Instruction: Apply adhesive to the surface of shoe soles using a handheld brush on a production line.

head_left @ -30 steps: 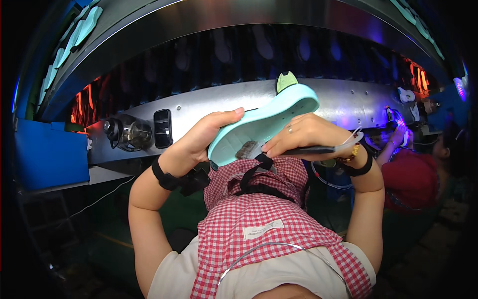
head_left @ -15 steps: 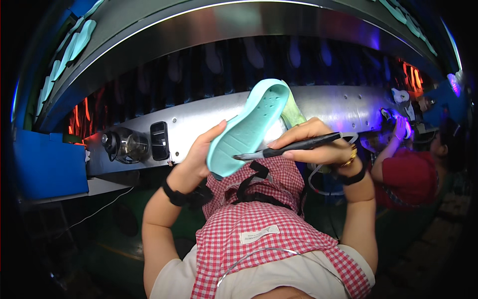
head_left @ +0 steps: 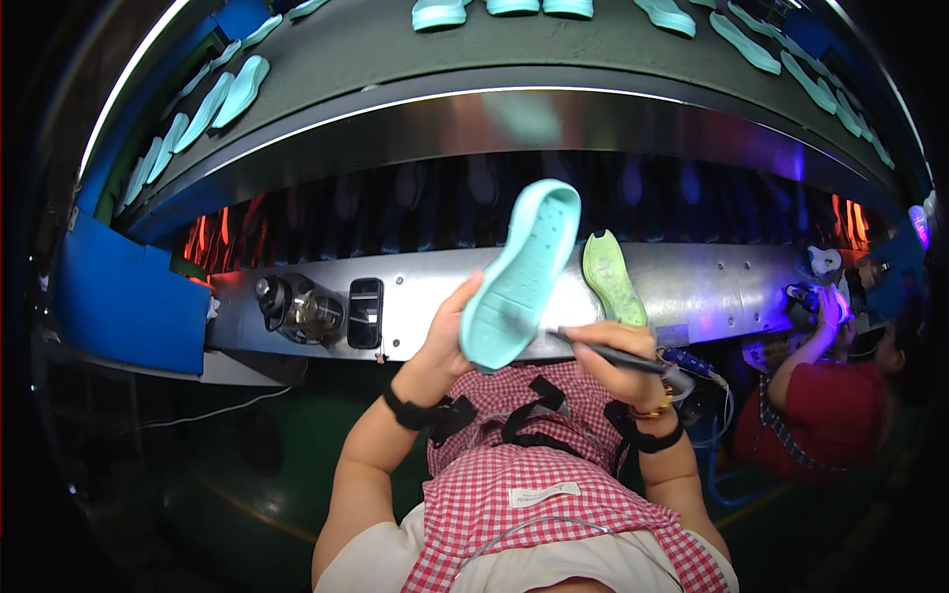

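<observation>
My left hand [head_left: 447, 334] grips a turquoise shoe sole [head_left: 519, 282] by its left edge, fingers partly hidden behind it. The sole is tilted, with its hollow inner face and rim toward me and small holes at the far end. In my right hand [head_left: 623, 371] is a slim black-handled brush [head_left: 633, 362] with a dark tip. That tip points left, just right of the sole's near end and seemingly apart from it. Beyond my right hand, a pale green sole-shaped piece [head_left: 613, 277] lies on the metal bench [head_left: 435, 267].
On the bench's left are a dark clear bottle [head_left: 304, 308] and a black phone [head_left: 365, 312]. Behind rises a dark conveyor belt [head_left: 366, 74] bearing several turquoise soles [head_left: 440, 14]. A co-worker in red [head_left: 825, 405] sits at right; a blue panel [head_left: 129, 296] stands at left.
The brush tip has come off the sole's inner face and moved right. The sole is now held more upright, uncovering the green piece. The view has tilted up, showing more of the belt.
</observation>
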The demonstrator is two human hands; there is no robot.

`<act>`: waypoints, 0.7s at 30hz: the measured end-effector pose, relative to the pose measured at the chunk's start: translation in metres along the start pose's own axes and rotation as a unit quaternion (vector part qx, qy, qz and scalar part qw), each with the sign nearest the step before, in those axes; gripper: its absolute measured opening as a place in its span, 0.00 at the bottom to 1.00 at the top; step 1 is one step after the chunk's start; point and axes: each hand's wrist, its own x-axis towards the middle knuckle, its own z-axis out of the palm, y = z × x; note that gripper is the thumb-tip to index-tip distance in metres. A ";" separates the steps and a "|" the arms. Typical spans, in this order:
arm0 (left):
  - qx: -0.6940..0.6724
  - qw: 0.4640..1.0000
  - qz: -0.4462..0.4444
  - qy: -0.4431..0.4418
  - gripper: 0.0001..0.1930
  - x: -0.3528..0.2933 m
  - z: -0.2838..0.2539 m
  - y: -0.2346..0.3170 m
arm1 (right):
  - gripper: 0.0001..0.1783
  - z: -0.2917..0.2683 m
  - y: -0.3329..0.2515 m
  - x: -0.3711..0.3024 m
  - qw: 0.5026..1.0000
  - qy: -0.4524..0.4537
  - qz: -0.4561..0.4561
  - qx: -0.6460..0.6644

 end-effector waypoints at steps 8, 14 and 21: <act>0.129 0.946 0.230 -0.192 0.29 0.026 0.110 0.150 | 0.13 -0.054 0.008 -0.027 0.941 0.193 0.048 0.274; -0.078 0.938 0.332 0.066 0.26 0.109 0.163 0.209 | 0.12 -0.104 0.014 -0.035 0.917 0.212 0.112 0.320; 0.686 0.655 0.259 0.183 0.13 0.105 0.290 0.175 | 0.12 -0.200 0.019 -0.067 0.914 0.187 0.142 0.332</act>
